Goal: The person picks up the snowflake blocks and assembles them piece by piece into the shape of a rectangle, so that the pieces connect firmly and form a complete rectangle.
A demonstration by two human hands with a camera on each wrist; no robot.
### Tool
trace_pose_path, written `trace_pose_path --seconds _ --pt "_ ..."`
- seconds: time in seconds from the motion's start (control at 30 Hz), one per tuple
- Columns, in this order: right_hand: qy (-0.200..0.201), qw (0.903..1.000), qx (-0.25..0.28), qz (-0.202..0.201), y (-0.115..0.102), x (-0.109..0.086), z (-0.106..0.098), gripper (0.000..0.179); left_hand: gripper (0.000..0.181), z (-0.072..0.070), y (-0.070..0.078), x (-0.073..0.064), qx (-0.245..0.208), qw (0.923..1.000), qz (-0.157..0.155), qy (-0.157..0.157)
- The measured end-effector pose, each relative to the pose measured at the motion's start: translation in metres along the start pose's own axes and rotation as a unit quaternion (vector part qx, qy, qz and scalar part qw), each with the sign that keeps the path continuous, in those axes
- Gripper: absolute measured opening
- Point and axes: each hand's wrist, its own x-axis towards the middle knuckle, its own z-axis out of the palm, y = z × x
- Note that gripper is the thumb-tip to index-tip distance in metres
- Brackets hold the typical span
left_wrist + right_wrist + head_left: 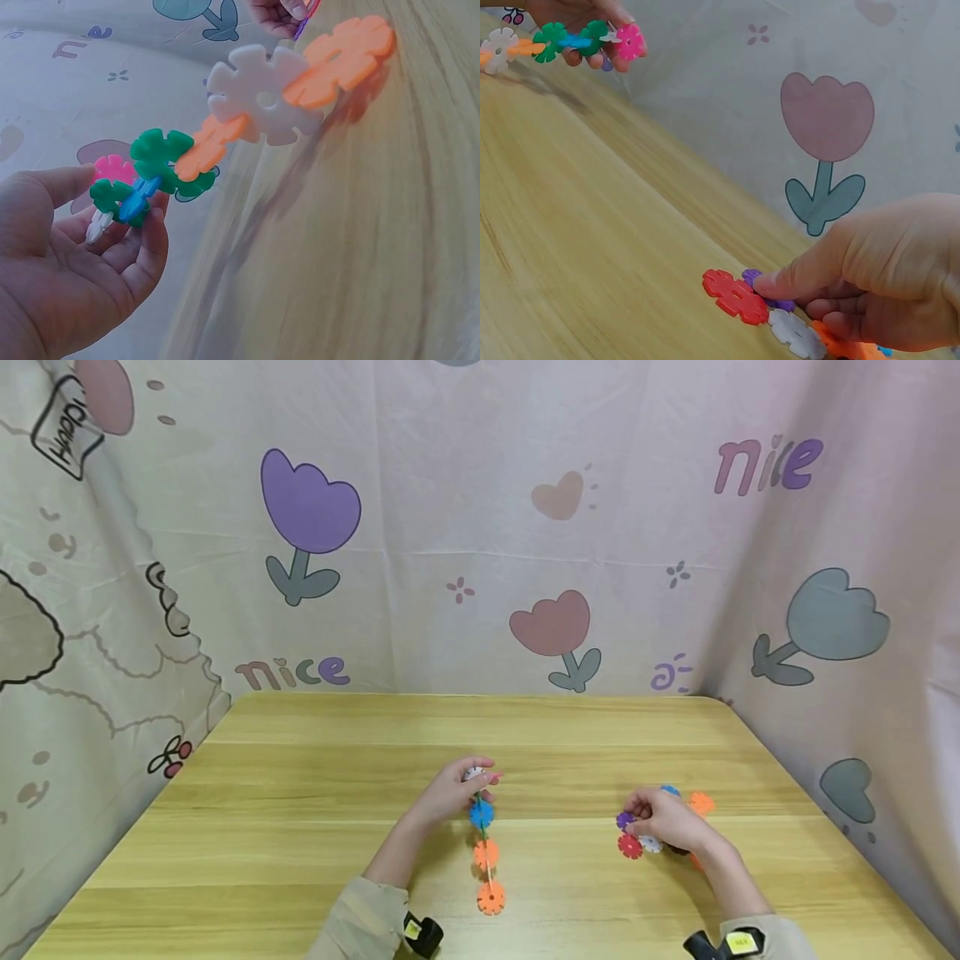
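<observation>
My left hand [450, 789] holds one end of a chain of slotted plastic snowflake discs, pinching near a pink disc [112, 166]. From there the chain runs through green [156, 154], blue [482, 814], white [236, 82] and orange discs, down to an orange disc [491, 897] nearest me. On the right, my right hand [667, 822] pinches a purple snowflake disc [786, 305] between thumb and fingers. Close by lie a red disc [735, 296] and a white disc [799, 335]. The palm hides part of this pile.
Around the right hand sit further loose discs, among them an orange one [702, 802] and a blue one [671, 790]. The wooden table [300, 860] ends at a patterned curtain [450, 510] behind and at both sides.
</observation>
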Motion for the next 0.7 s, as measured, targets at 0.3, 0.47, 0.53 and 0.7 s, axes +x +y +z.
trace_pose_path --seconds 0.3,0.47,0.53,0.7 --pt "0.003 1.0000 -0.007 0.006 -0.004 -0.002 0.001 0.022 0.041 0.000 -0.001 0.000 0.011 0.9999 0.004 -0.001" --pt "0.018 0.9994 0.008 0.027 -0.007 -0.001 0.004 0.024 0.041 0.000 -0.001 0.000 0.007 0.9999 0.009 -0.005" --pt "0.033 0.9988 0.010 0.034 -0.009 0.001 0.006 0.023 0.042 0.000 -0.002 0.000 0.003 0.9999 0.009 -0.006" --pt "0.061 0.9979 0.012 0.021 -0.016 0.009 0.012 0.015 0.042 0.000 -0.002 0.001 -0.003 0.9999 0.010 -0.005"
